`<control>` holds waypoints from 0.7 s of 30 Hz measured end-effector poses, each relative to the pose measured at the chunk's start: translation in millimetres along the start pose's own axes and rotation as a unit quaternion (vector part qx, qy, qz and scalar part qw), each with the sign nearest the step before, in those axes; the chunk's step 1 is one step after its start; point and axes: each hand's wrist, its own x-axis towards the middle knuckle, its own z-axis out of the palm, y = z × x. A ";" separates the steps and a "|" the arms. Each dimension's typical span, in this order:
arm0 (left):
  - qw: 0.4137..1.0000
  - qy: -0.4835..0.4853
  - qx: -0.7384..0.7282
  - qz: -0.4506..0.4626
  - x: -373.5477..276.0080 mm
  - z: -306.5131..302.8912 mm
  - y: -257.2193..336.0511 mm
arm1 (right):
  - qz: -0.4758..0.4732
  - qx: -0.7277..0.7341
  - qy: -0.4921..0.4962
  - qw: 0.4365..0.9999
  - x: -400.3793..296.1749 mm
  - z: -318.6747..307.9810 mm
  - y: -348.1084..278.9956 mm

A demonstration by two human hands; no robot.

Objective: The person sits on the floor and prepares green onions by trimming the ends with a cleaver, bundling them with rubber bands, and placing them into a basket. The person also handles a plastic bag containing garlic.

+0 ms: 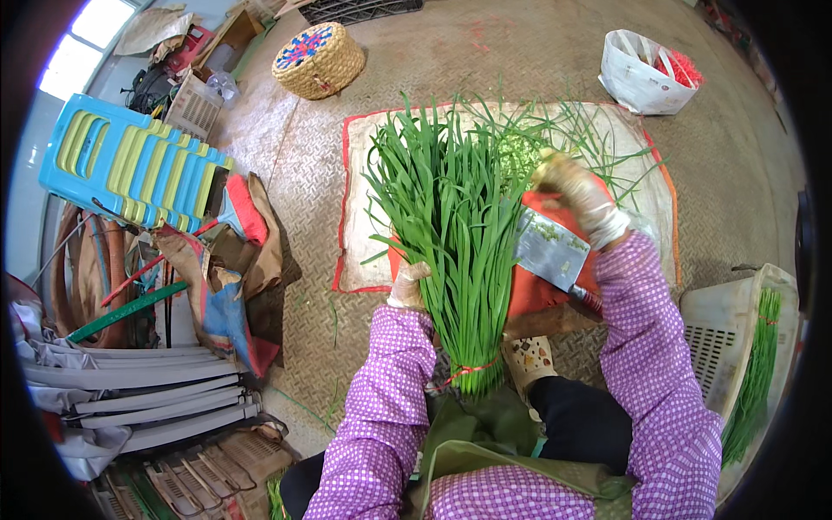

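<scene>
A large bunch of garlic chives (458, 260), tied near its cut base with a red band, lies across the middle, its leaves fanning away from me. My left hand (408, 285), in a pale glove, grips the left side of the bunch; the fingers beneath are hidden. To the right of the leaves my gloved right hand (575, 192) is raised, blurred and curled, with something pale at the fingertips that I cannot make out. Just below it a cleaver (551, 250) rests on a red surface (534, 294), green-white scraps stuck to its blade.
A red-edged pale sheet (367, 263) bears chopped trimmings (520, 153) and loose leaves. At right stands a crate (712, 344) with another tied bunch (754, 383). A woven stool (322, 65) and a white bag (640, 81) are farther off. Stacked plastic stools (130, 162) and a broom (244, 211) crowd the left.
</scene>
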 end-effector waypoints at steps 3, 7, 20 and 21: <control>0.997 0.054 0.049 0.016 -0.7 9.0 -0.7 | -0.045 0.006 -0.158 0.986 -8.2 44.7 20.9; 0.972 0.072 0.205 0.086 2.7 35.8 -10.1 | 0.000 0.050 -0.061 0.997 0.0 67.7 49.8; 0.963 0.162 0.205 0.073 3.5 28.8 -1.4 | 0.094 0.187 -0.046 0.977 -2.2 34.1 56.8; 0.968 0.156 0.181 0.077 8.4 37.5 -1.8 | 0.113 0.188 -0.062 0.974 1.5 31.9 55.5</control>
